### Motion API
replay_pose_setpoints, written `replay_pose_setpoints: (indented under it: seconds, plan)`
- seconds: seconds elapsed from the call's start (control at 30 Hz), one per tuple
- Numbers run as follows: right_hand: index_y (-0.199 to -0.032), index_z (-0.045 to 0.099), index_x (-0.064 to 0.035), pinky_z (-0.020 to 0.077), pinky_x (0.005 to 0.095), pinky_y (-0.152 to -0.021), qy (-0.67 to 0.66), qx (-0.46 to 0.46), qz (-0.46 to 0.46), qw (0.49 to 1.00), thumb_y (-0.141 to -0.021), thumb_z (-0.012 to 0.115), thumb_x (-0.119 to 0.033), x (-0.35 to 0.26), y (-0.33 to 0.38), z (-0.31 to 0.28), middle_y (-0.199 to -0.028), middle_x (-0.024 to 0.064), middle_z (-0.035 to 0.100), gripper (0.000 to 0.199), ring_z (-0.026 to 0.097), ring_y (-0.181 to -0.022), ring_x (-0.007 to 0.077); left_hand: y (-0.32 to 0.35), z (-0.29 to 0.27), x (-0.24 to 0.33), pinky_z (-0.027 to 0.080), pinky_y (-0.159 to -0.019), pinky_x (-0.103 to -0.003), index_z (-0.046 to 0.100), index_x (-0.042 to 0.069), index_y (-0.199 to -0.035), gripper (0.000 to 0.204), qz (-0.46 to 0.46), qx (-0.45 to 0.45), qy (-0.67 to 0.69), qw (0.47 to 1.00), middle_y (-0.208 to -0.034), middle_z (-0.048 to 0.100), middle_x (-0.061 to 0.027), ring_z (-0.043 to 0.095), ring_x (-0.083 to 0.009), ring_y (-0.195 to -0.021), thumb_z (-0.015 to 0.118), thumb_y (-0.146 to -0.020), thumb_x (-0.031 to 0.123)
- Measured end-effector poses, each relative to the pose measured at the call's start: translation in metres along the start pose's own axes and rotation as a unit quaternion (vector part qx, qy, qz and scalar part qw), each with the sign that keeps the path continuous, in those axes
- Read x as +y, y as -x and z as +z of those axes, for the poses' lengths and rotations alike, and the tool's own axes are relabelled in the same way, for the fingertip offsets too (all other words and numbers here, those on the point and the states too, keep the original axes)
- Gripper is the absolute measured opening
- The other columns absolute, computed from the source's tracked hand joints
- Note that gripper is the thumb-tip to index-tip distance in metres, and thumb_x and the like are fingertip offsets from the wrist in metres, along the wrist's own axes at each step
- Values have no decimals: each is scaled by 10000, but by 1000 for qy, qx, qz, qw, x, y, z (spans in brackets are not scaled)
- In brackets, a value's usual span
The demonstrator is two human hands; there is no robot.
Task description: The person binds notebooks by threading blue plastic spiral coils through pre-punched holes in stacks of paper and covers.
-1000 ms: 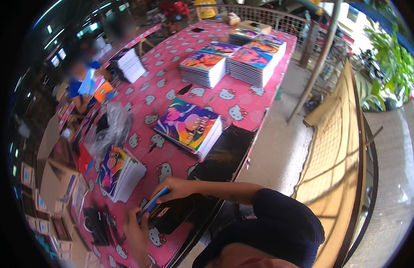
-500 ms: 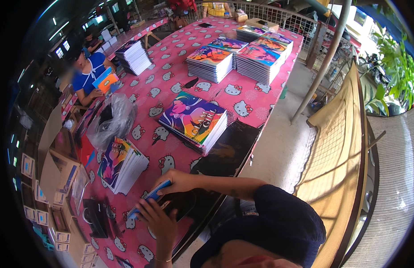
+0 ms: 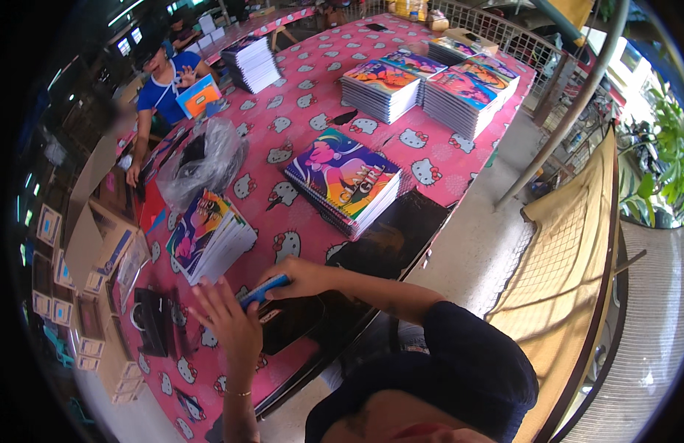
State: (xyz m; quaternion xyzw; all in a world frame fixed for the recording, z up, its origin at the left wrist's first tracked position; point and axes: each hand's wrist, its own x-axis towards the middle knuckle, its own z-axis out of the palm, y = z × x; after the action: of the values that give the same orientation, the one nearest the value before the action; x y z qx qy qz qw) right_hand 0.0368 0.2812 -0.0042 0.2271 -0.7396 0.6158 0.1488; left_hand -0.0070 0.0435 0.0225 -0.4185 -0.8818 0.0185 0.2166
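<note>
At the near end of the table, my right hand (image 3: 301, 277) is closed round a narrow blue thing (image 3: 265, 290), seen nearly edge-on; its kind is not clear. My left hand (image 3: 230, 319) is beside its lower end, fingers stretched and spread, gripping nothing. Under both hands lies a dark, glossy surface (image 3: 294, 328). Just beyond the left hand leans a fanned stack of spiral notebooks (image 3: 209, 236) with colourful covers. Farther off to the right lies a neat stack of similar spiral notebooks (image 3: 346, 177).
More notebook stacks (image 3: 386, 81) stand at the far right of the pink patterned table (image 3: 283, 151). Left of my hands are a black device (image 3: 153, 323), crumpled clear plastic (image 3: 202, 166) and cardboard boxes (image 3: 102, 244). Across the left side, a co-worker in blue (image 3: 165, 92) holds a colourful booklet (image 3: 198, 96).
My left hand has lifted off the blue thing and moved left, its fingers spreading. My right hand keeps its grip. The co-worker has raised one hand and reached the other toward the table; the view has shifted.
</note>
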Motion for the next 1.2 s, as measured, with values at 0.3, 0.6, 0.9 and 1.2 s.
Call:
replay_pose_setpoints:
  seconds: [0.3,0.6,0.9,1.2]
  plan:
    - [-1154,706,-12,491,331,-722,1,11,90,996,-934,711,-133,15,13,0,-890,116,713,251,631,-788,157,25,27,16,60,-1166,-731,301,-83,-1538,884,82,53,73,993,-1613,224,-345,171,-515,-1519,550,-971,548]
    - [-1174,695,-6,520,332,-804,3,1,109,994,-951,686,-92,-10,5,5,-973,99,729,239,672,-899,153,-14,4,10,142,-1179,-684,380,-38,-1524,853,29,50,51,997,-1609,330,-252,247,-423,-1525,583,-940,549]
    - [-1197,666,21,532,325,-831,-30,3,132,991,-949,672,-77,0,7,3,-1035,106,730,268,668,-940,137,-27,5,22,146,-1192,-646,370,-15,-1540,861,61,33,81,994,-1610,356,-206,271,-372,-1528,519,-950,595]
    - [-1140,651,33,531,335,-829,-34,-10,133,991,-933,642,-51,11,7,1,-997,116,725,223,667,-939,143,-5,11,50,128,-1201,-631,404,-32,-1512,839,103,65,158,980,-1606,358,-224,294,-342,-1525,483,-968,602]
